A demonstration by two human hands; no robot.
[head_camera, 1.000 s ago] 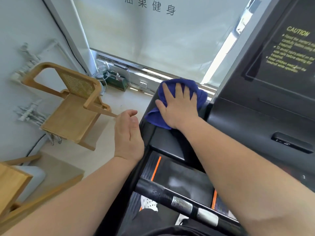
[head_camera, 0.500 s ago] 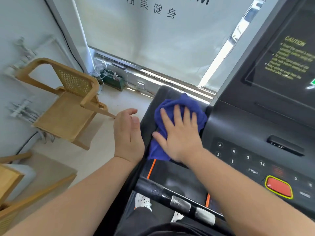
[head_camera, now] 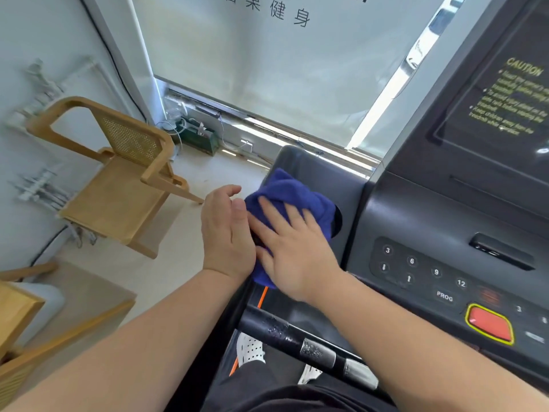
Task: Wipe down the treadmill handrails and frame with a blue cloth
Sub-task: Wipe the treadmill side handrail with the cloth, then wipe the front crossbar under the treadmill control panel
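A blue cloth (head_camera: 292, 197) lies bunched on the treadmill's black left console wing (head_camera: 315, 168), beside a round cup recess. My right hand (head_camera: 294, 248) presses flat on the cloth, fingers spread. My left hand (head_camera: 227, 233) sits right beside it at the wing's outer edge, fingers loosely curled, thumb side touching the cloth's edge; it holds nothing that I can see. The black handrail bar (head_camera: 297, 337) with metal sensor pads runs below my arms. The console panel (head_camera: 445, 233) with number keys is to the right.
A wooden chair (head_camera: 118, 179) stands on the pale floor to the left. A red stop button (head_camera: 488, 324) sits on the console at lower right. A frosted window (head_camera: 267, 69) fills the wall ahead. Wooden furniture (head_camera: 17, 322) is at lower left.
My right hand has dragged the cloth back toward me along the left wing, from its far end to near the cup recess. My left hand now touches the cloth's edge.
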